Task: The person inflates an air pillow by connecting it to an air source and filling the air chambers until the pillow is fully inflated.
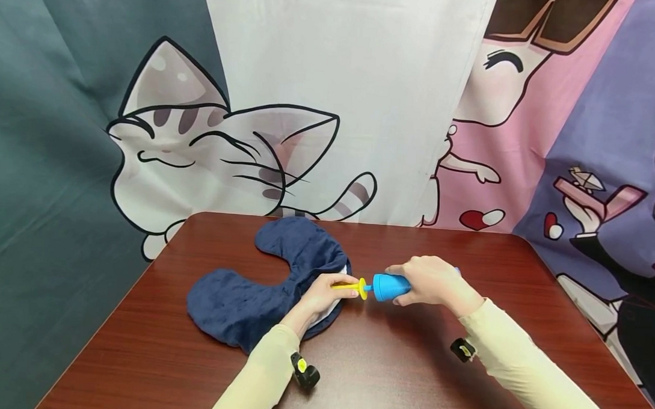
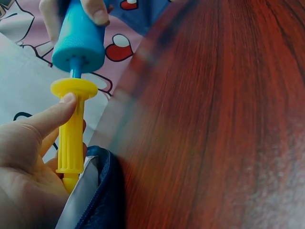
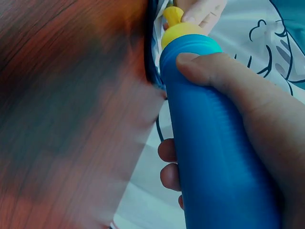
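Note:
A hand air pump [image 1: 391, 287] with a blue barrel and a yellow ribbed handle [image 2: 71, 138] is held level between both hands. My left hand [image 1: 319, 295] grips the yellow part, thumb just below its round flange. My right hand [image 1: 432, 281] wraps round the blue barrel [image 3: 214, 133], thumb near its collar. A short blue rod [image 2: 75, 67] shows between barrel and flange. Beneath my left hand lies a navy plush U-shaped neck pillow [image 1: 298, 257]. Its zipped edge is open on a white inner layer [image 2: 78, 202], and the pump's yellow tip is right beside that layer.
The pillow and hands are over a dark red wood-grain table [image 1: 386, 375]. A printed cloth [image 1: 343, 60] with cartoon figures hangs directly behind the table's far edge. Small black cameras [image 1: 304, 372] are strapped at both wrists.

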Demonstrator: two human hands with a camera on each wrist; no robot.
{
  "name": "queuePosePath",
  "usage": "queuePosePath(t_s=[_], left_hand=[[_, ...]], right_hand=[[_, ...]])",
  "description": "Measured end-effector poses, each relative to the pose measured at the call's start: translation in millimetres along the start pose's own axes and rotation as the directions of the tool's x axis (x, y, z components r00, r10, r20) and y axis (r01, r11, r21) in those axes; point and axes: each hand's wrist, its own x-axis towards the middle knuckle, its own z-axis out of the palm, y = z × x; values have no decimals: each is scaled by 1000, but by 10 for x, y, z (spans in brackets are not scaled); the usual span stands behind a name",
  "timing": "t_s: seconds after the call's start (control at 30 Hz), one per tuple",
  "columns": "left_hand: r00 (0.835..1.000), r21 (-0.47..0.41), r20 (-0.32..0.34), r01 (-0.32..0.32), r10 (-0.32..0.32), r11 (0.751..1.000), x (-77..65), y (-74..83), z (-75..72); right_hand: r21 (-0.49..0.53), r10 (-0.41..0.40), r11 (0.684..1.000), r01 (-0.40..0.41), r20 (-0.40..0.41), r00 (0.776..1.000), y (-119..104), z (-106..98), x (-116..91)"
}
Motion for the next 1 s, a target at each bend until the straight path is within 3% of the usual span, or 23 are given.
queuePosePath(t_s=[0.43,0.7,1.0], left_hand=[[1000,29,14,-2,1,1000,-9,45,-9],[998,45,28,-62,60,997,-22,41,-40],[1000,34,17,-5,5,999,-4,38,-28]], right_hand=[[-2,10,1000,-10,16,1000,-133,110,109],[-10,42,999,-42,49,998,-9,-42,-16],[16,51,999,-51,38,998,195,-155,-273]])
